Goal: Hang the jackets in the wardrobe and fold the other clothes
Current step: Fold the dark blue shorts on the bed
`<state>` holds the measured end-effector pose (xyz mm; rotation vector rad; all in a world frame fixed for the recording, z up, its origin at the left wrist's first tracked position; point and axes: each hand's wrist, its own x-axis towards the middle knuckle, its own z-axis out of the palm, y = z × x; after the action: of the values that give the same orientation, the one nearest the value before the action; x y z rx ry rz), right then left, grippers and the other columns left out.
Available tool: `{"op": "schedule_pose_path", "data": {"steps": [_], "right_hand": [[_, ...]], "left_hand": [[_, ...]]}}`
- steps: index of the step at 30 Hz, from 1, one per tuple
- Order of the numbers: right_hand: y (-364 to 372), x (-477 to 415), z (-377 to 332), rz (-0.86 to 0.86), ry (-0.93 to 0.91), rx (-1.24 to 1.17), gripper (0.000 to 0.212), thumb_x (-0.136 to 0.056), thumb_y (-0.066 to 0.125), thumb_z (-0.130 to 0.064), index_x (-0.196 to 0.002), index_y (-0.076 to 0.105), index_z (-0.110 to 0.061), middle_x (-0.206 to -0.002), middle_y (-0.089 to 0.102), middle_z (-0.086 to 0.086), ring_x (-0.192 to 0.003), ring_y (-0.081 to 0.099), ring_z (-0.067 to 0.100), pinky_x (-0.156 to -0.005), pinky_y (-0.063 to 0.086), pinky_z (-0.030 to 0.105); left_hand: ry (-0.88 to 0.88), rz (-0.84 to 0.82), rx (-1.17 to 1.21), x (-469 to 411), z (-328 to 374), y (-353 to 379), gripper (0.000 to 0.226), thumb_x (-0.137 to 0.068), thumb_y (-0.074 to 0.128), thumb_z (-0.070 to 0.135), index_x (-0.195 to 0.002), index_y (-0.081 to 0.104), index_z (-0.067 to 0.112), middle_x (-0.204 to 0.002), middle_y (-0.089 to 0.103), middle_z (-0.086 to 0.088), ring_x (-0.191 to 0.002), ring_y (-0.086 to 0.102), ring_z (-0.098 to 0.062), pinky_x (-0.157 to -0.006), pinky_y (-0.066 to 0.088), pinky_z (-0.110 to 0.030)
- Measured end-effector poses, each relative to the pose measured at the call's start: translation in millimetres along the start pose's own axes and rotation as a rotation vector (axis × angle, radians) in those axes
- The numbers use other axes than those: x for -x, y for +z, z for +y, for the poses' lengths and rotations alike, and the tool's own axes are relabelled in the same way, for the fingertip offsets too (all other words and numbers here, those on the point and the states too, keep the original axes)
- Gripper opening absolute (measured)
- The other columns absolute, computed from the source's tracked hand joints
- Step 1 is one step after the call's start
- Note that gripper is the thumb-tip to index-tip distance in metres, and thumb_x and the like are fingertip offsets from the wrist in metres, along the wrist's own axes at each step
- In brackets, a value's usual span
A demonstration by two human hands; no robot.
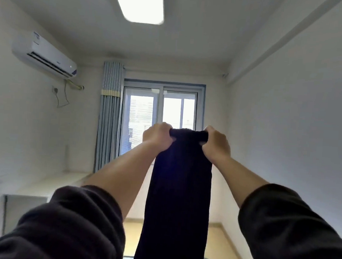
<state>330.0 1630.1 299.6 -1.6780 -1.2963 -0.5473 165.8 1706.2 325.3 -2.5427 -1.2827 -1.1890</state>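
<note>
A dark navy garment (180, 189) hangs straight down in a long narrow strip in front of me, held up at about window height. My left hand (158, 135) grips its top edge on the left, fingers curled round the fabric. At the right end of the same top edge, my right hand (215, 143) grips it too. Both arms are stretched forward and up, sleeves pushed back. The garment's lower end runs out of the bottom of the frame. No wardrobe or jacket is in view.
A window (161, 117) with a grey-blue curtain (108, 116) is straight ahead. An air conditioner (45, 54) hangs on the left wall above a white ledge (50, 184). A white wall (295, 126) runs along the right. Light wooden floor (217, 242) shows below.
</note>
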Motion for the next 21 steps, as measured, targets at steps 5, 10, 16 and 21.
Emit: {"op": "schedule_pose_path", "data": {"steps": [5,10,16,21], "right_hand": [[5,-6,12,0.095,-0.053,-0.155,0.017,-0.090,0.061,-0.006,-0.104,0.056,-0.011,-0.092,0.058,-0.001,-0.082,0.055,0.017,-0.072,0.044,0.026],[20,33,43,0.044,-0.036,-0.208,0.017,-0.088,0.065,-0.008,-0.102,0.058,-0.013,-0.092,0.059,-0.004,-0.083,0.055,0.015,-0.072,0.041,0.019],[36,122,81,-0.202,0.009,-0.207,0.020,-0.086,0.067,-0.008,-0.103,0.060,-0.013,-0.092,0.061,-0.003,-0.087,0.057,0.018,-0.075,0.046,0.024],[14,145,68,-0.229,-0.007,-0.276,0.021,-0.089,0.062,-0.008,-0.109,0.058,-0.012,-0.095,0.059,-0.004,-0.088,0.054,0.014,-0.069,0.037,0.012]], "left_hand": [[0.109,0.138,0.030,-13,-8,15,0.009,-0.088,0.059,0.035,-0.088,0.062,0.027,-0.081,0.059,0.007,-0.077,0.056,-0.020,-0.061,0.037,-0.028],[0.202,0.141,0.040,20,-20,52,0.010,-0.089,0.060,0.036,-0.088,0.064,0.027,-0.071,0.055,0.010,-0.069,0.053,-0.017,-0.055,0.032,-0.025],[0.201,-0.046,0.004,104,-40,102,0.018,-0.087,0.061,0.042,-0.097,0.066,0.028,-0.077,0.057,0.007,-0.074,0.053,-0.020,-0.062,0.036,-0.028],[0.134,-0.079,0.074,140,-31,84,0.022,-0.090,0.058,0.040,-0.106,0.061,0.025,-0.081,0.059,0.006,-0.077,0.057,-0.020,-0.060,0.040,-0.028]]}}
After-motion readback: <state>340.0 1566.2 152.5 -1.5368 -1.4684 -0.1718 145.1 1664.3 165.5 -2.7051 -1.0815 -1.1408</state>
